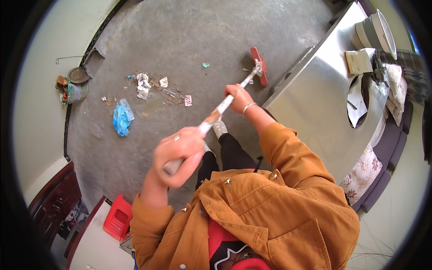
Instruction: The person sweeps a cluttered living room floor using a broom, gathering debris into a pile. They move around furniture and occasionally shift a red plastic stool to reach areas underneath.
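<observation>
A broom with a white, partly worn handle (220, 108) slants across the view. My left hand (180, 153) is wrapped around its near end. Farther down the shaft, my right hand (239, 97) grips it, a silver bangle on the wrist. The red broom head (259, 66) is at the grey floor beside the metal-topped table; its bristles are not clearly visible. Left of the broom lies a litter pile with crumpled white paper (143, 86), small scraps and a playing card (188, 100). A blue plastic bag (122, 118) lies close to that pile.
A metal dustpan (93, 62) and a filled bucket (76, 91) stand by the left wall. The metal-topped table (303, 111) bounds the right side, with a sofa (388, 152) beyond it. A red plastic stool (118, 217) is at lower left. A green wrapper (206, 65) lies apart.
</observation>
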The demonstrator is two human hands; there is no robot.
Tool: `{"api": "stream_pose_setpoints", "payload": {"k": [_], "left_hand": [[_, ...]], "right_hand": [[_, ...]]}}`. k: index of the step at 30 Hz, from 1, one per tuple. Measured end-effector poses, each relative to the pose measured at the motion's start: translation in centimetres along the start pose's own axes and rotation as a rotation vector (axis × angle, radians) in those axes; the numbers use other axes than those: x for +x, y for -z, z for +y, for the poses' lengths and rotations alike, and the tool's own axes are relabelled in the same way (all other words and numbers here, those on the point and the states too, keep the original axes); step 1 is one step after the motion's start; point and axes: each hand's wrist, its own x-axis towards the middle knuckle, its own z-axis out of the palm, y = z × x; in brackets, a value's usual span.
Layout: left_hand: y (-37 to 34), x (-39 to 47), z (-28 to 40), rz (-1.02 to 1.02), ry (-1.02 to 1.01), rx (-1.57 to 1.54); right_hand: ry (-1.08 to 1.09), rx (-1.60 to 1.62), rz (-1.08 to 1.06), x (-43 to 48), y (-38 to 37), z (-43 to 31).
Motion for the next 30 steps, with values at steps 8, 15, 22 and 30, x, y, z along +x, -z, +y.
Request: {"api": "stream_pose_setpoints", "payload": {"k": [8,15,22,30], "left_hand": [[3.4,-1.2,7.6,0.147,0.123,0.155],[2.0,0.7,11.4,-0.031,0.026,0.470],[5.7,-2.5,9.7,0.060,-0.251,0.206],[8.6,1.2,-8.6,0.156,-0.100,0.018]], "right_hand": [[0.264,0.375,0.078,2.7,-9.8,-9.6],[0.463,0.583,-0.094,4.2,-9.6,-19.0],[0.330,0.310,0.046,3.7,-5.0,-14.7],[-0.182,-0.413,0.054,13.4,-1.2,-2.2]]}}
